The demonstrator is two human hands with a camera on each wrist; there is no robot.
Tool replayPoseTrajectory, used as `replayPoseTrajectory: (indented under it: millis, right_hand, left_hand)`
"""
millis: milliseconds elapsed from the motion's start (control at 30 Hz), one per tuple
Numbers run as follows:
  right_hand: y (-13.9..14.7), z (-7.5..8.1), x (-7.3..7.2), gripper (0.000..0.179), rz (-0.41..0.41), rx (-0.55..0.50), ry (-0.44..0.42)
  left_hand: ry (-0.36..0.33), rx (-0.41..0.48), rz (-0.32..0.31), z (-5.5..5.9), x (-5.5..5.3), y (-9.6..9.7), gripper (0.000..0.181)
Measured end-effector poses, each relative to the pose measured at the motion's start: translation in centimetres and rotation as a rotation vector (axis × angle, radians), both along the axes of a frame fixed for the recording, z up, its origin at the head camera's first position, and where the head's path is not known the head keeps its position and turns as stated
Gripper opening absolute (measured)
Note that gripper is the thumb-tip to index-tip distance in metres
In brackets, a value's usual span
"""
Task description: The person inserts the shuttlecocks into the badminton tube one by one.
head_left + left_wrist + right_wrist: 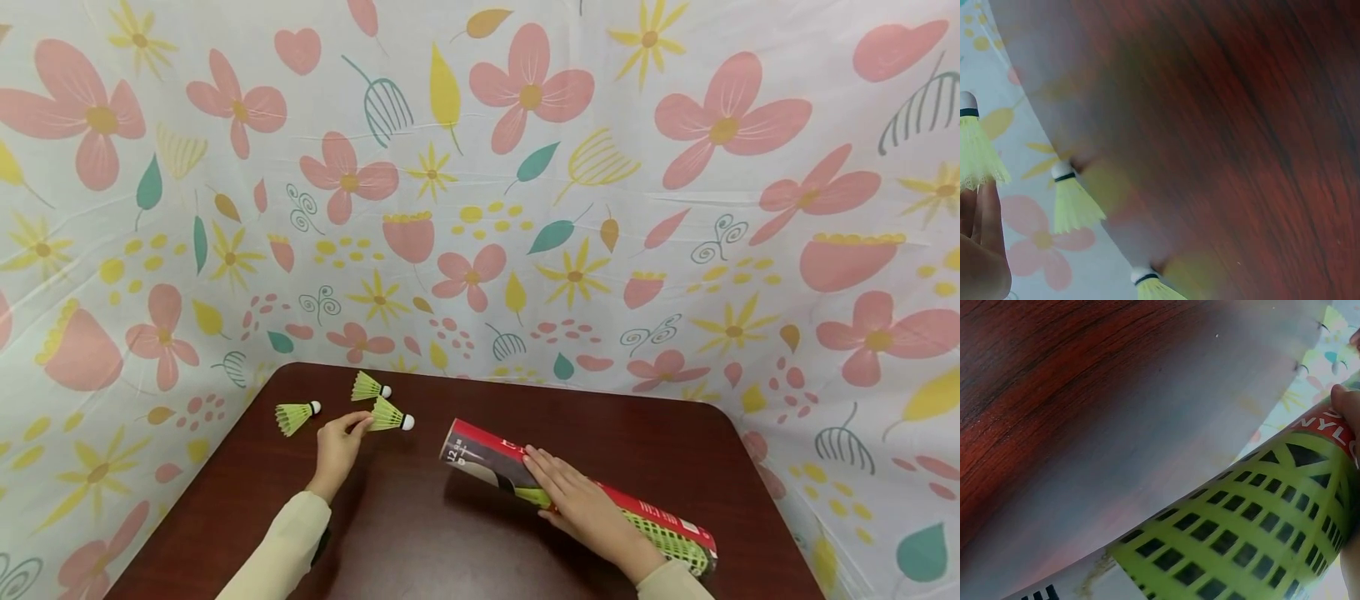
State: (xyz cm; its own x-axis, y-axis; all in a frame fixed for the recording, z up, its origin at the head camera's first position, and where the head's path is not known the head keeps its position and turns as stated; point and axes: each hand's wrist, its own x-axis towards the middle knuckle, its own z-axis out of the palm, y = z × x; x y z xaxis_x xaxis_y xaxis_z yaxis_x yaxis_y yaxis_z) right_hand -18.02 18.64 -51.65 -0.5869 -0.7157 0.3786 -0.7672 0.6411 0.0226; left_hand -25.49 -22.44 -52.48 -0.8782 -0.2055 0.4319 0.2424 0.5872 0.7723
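Note:
In the head view, my left hand (pixel 337 454) pinches a yellow shuttlecock (pixel 390 415) by the rim of its skirt, the white cork pointing right. The left wrist view shows the held shuttlecock (pixel 974 147) upright above the fingers of my left hand (pixel 982 250). My right hand (pixel 581 504) holds a red and black cardboard shuttlecock tube (pixel 487 454) from above, fingers over its top and thumb on the near side. The tube slants, its left end toward the back. Printed green netting (pixel 1235 531) and the thumb of my right hand (pixel 1347 409) appear in the right wrist view.
Two more yellow shuttlecocks lie on the dark brown table (pixel 420 542) at the back left, one shuttlecock (pixel 298 415) left of my left hand, another shuttlecock (pixel 369 387) just behind the held one. A flower-patterned cloth (pixel 480 208) stands behind and beside the table.

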Motion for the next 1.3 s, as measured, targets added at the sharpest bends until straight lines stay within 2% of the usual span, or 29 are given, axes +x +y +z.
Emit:
replayPoseTrajectory:
  millis: [467, 800, 1033, 1300]
  right_hand:
    - [0.1, 0.0, -0.1, 0.094, -0.003, -0.003, -0.024]
    - [0.0, -0.2, -0.5, 0.085, 0.005, -0.013, -0.031]
    - [0.0, -0.2, -0.4, 0.092, 0.002, -0.009, -0.037]
    - [-0.1, 0.0, -0.4, 0.081, -0.007, -0.01, -0.051]
  left_hand:
    - [0.081, 0.062, -0.107, 0.9, 1.3, 2.3, 0.011]
    - [0.1, 0.101, -0.179, 1.7, 2.0, 3.8, 0.012]
    - [0.078, 0.129, -0.237, 2.1, 2.5, 4.8, 0.011]
    - [0.048, 0.15, -0.3, 1.8, 2.7, 5.9, 0.008]
